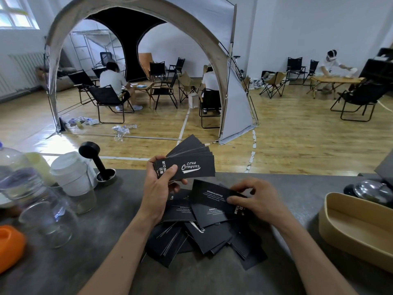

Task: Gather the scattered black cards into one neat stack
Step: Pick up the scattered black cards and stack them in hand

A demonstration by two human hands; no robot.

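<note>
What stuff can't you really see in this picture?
- Head view: the small print on the card in the right hand is too tiny to read.
- The loose cards on the counter overlap, and both forearms cover some, so no count.
- The fanned stack in the left hand hides its lower cards.
- The tan tray is cut off by the right edge.

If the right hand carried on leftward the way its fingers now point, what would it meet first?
Probably the left hand and its fanned stack. The right hand, pinching a card, points that way; depth between them is unclear.
</note>
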